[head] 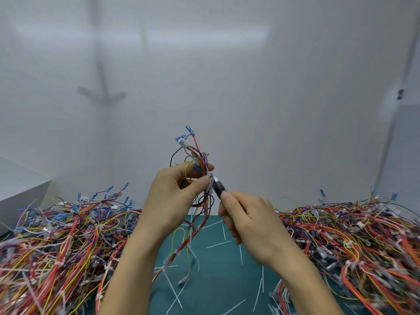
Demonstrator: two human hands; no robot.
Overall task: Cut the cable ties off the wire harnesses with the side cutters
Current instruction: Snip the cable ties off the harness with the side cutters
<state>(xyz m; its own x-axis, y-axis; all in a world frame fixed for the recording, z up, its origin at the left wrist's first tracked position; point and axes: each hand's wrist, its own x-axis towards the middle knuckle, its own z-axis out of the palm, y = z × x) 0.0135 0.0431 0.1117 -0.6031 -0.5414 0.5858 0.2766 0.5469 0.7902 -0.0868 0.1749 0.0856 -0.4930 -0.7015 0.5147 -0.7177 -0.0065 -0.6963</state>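
Multicoloured wire harness: raised above green table, pinched in left hand.
Right hand: grips grey metal side cutters, tips at white cable tie.

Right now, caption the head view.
Left hand holds a wire harness while right hand sets side cutters against its cable tie.

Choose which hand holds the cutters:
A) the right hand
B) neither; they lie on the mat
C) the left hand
A: the right hand grips the cutters, with their tip at the harness that the left hand holds up.
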